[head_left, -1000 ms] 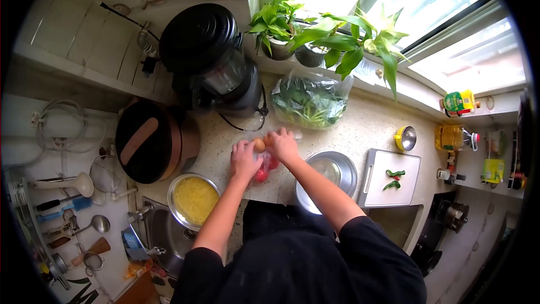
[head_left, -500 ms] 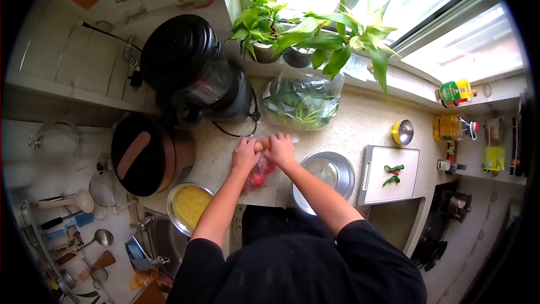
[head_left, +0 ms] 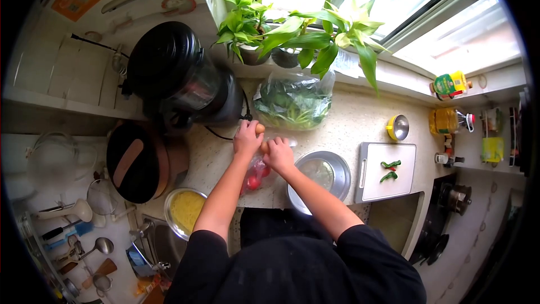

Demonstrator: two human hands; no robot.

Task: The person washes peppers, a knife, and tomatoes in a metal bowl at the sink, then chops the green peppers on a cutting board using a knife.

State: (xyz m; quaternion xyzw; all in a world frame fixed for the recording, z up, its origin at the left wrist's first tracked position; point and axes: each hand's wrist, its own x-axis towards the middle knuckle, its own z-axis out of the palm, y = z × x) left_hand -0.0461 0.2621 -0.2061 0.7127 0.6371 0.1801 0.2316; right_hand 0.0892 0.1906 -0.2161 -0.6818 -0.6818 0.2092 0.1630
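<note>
In the head view my left hand (head_left: 246,138) is closed around a brown egg (head_left: 260,128), whose end shows beside the fingertips. Lower and to the right, my right hand (head_left: 279,154) grips another brown egg (head_left: 265,147), partly covered by its fingers. Both hands are over the counter, close together. Just below them lies a clear plastic bag (head_left: 256,177) with red, tomato-like rounds inside. Right of my right forearm stands a metal bowl (head_left: 344,175).
A bag of leafy greens (head_left: 292,104) lies behind the hands. A black appliance (head_left: 180,73) and a lidded cooker (head_left: 138,163) stand left, near a bowl of yellow shreds (head_left: 187,209). Right are a cutting board (head_left: 388,188) with green peppers (head_left: 389,177) and a small yellow-sided bowl (head_left: 398,128).
The two eggs, side by side between my hands before, are now apart. My left hand has risen away from the right, which has dropped slightly. The camera view has shifted a little.
</note>
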